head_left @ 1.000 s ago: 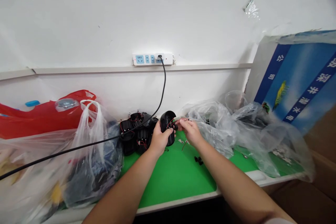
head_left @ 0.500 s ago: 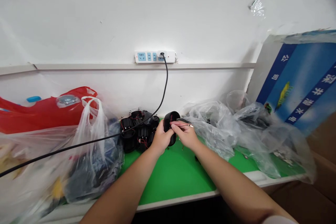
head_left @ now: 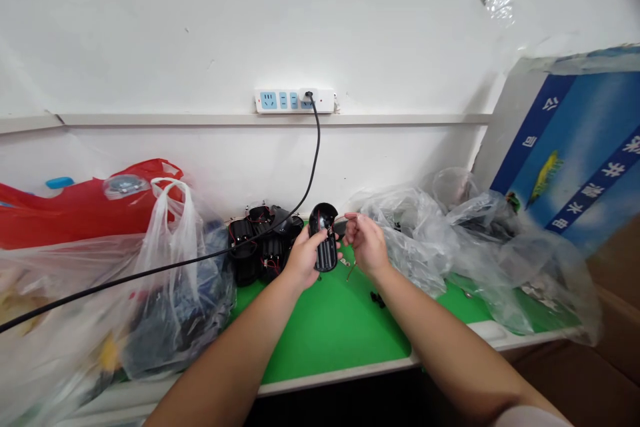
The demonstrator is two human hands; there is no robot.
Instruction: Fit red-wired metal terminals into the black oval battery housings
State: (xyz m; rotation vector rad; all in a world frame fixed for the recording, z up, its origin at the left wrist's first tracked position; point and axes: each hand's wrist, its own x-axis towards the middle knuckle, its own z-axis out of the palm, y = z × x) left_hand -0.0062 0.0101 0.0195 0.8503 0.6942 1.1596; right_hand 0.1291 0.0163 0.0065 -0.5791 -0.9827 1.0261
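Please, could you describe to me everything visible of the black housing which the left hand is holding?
The black housing is elongated, glossy and plastic-looking, with a rounded, hollow upper end and long parallel ridges below. Its open side faces the camera, its long axis roughly upright in the picture. The left grip holds it above the green work surface, thumb across its left edge, fingertips showing at the right. Thin reddish wire runs from its middle toward the right grip; finer inner details are too small to tell.

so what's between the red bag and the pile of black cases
In the head view, a clear plastic bag, with the black cable crossing in front of it.
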